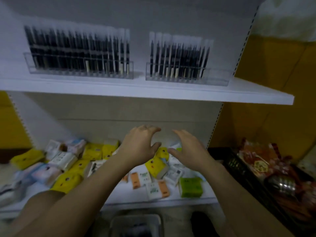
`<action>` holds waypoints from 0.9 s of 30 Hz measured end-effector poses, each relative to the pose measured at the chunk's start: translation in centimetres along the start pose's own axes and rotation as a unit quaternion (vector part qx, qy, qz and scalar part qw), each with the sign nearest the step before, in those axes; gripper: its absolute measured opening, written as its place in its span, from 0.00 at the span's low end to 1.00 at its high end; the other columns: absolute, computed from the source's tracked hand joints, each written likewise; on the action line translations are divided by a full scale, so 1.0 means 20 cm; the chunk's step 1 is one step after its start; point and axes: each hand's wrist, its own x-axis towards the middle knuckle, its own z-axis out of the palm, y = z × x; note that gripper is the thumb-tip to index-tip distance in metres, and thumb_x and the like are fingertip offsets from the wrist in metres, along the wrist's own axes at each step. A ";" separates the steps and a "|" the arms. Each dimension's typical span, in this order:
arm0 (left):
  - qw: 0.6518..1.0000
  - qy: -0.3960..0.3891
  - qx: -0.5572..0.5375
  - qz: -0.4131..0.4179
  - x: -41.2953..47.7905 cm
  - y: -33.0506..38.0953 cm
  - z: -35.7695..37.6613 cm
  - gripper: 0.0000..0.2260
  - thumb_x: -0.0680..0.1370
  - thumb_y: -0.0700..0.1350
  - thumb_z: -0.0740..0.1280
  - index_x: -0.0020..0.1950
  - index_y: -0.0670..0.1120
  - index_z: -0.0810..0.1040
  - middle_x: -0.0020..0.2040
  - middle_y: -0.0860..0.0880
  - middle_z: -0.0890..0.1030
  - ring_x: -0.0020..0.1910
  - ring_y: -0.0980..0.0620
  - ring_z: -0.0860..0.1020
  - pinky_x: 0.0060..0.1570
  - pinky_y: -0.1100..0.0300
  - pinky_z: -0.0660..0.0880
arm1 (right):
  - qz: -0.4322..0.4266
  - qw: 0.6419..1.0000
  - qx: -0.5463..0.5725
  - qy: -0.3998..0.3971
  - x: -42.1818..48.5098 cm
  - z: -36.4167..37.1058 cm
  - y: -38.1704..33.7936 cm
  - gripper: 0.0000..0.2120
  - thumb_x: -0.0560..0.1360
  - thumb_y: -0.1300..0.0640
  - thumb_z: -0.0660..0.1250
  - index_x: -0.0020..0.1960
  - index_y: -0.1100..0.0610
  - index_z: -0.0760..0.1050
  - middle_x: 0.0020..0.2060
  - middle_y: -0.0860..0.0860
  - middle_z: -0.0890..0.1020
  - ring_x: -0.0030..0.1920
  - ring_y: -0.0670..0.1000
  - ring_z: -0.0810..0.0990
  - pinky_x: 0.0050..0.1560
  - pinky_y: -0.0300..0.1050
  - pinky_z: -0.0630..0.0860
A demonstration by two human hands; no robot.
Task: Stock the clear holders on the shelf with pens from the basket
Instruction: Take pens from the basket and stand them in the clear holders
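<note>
Two clear holders stand on the upper white shelf (pixel 153 93). The left holder (pixel 29 65) is packed with dark pens. The right holder (pixel 220 77) has pens in its left part and bare slots at its right end. A grey basket (pixel 136 223) sits low at the bottom edge, its contents blurred. My left hand (pixel 140 146) and my right hand (pixel 189 149) hover side by side below the upper shelf, over the lower shelf. Both have loosely spread fingers and hold nothing. The picture is blurred.
The lower shelf (pixel 171 199) carries several small packs in yellow, white, orange and green. A black crate (pixel 239 166) with red and orange packets and a metal object stands at the right. Yellow wall panels flank the shelving.
</note>
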 end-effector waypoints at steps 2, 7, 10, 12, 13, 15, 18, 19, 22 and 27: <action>0.999 -0.033 -0.008 -0.019 -0.07 -0.05 0.10 0.23 0.76 0.56 0.66 0.70 0.52 0.71 0.66 0.49 0.76 0.64 0.48 0.73 0.63 0.55 0.70 | 0.005 1.000 0.014 -0.022 -0.01 0.14 0.03 0.34 0.78 0.43 0.64 0.78 0.50 0.54 0.76 0.48 0.59 0.74 0.52 0.60 0.71 0.50 0.63; 0.994 -0.093 -0.013 -0.054 -0.23 -0.15 0.36 0.23 0.75 0.56 0.67 0.69 0.53 0.72 0.65 0.51 0.77 0.63 0.49 0.74 0.60 0.56 0.70 | 0.007 0.996 0.043 -0.073 -0.04 0.48 0.09 0.33 0.77 0.46 0.66 0.77 0.50 0.57 0.74 0.49 0.63 0.73 0.52 0.63 0.69 0.49 0.65; 0.988 -0.133 -0.027 -0.079 -0.33 -0.22 0.50 0.23 0.75 0.56 0.67 0.69 0.52 0.72 0.66 0.49 0.77 0.63 0.48 0.75 0.60 0.56 0.70 | 0.021 0.992 0.064 -0.105 -0.07 0.68 0.14 0.32 0.77 0.45 0.66 0.76 0.51 0.58 0.73 0.50 0.64 0.72 0.53 0.64 0.68 0.48 0.66; 0.980 -0.167 -0.040 -0.101 -0.39 -0.27 0.60 0.24 0.76 0.56 0.67 0.70 0.50 0.72 0.66 0.49 0.76 0.63 0.48 0.74 0.61 0.56 0.70 | 0.038 0.987 0.073 -0.137 -0.10 0.80 0.17 0.32 0.77 0.46 0.66 0.76 0.51 0.58 0.73 0.51 0.64 0.72 0.53 0.64 0.68 0.48 0.66; 0.975 -0.185 -0.048 -0.117 -0.43 -0.29 0.64 0.25 0.75 0.57 0.67 0.70 0.50 0.71 0.67 0.48 0.76 0.64 0.48 0.74 0.62 0.56 0.70 | 0.052 0.983 0.075 -0.160 -0.11 0.86 0.19 0.32 0.77 0.46 0.65 0.76 0.51 0.58 0.74 0.51 0.63 0.73 0.53 0.63 0.68 0.48 0.66; 0.961 -0.217 -0.067 -0.156 -0.49 -0.34 0.72 0.26 0.75 0.57 0.67 0.71 0.50 0.70 0.68 0.49 0.75 0.65 0.47 0.73 0.63 0.55 0.70 | 0.086 0.971 0.084 -0.206 -0.13 0.96 0.23 0.31 0.78 0.46 0.65 0.76 0.52 0.58 0.74 0.52 0.62 0.72 0.54 0.64 0.68 0.49 0.67; 0.935 -0.269 -0.093 -0.210 -0.61 -0.39 0.84 0.26 0.76 0.56 0.68 0.71 0.49 0.70 0.69 0.48 0.74 0.66 0.47 0.73 0.64 0.53 0.70 | 0.132 0.952 0.109 -0.255 -0.18 1.10 0.26 0.29 0.78 0.48 0.65 0.75 0.55 0.61 0.72 0.54 0.66 0.69 0.54 0.68 0.65 0.46 0.69; 0.926 -0.289 -0.101 -0.223 -0.64 -0.40 0.88 0.25 0.76 0.56 0.68 0.71 0.49 0.70 0.68 0.48 0.74 0.65 0.47 0.73 0.64 0.52 0.71 | 0.145 0.944 0.119 -0.272 -0.20 1.14 0.26 0.28 0.78 0.49 0.65 0.74 0.55 0.63 0.71 0.54 0.68 0.68 0.53 0.70 0.64 0.45 0.70; 0.898 -0.344 -0.119 -0.248 -0.74 -0.45 0.97 0.20 0.75 0.53 0.69 0.66 0.48 0.74 0.65 0.47 0.76 0.62 0.46 0.74 0.61 0.52 0.73 | 0.170 0.922 0.127 -0.324 -0.27 1.28 0.28 0.20 0.78 0.52 0.65 0.68 0.56 0.69 0.62 0.52 0.76 0.57 0.51 0.77 0.53 0.43 0.73; 0.863 -0.385 -0.139 -0.297 -0.84 -0.56 1.10 0.19 0.77 0.51 0.67 0.65 0.46 0.74 0.64 0.47 0.76 0.61 0.47 0.74 0.61 0.53 0.73 | 0.242 0.875 0.110 -0.405 -0.40 1.48 0.34 0.13 0.79 0.59 0.62 0.36 0.54 0.67 0.33 0.49 0.70 0.32 0.45 0.68 0.34 0.37 0.66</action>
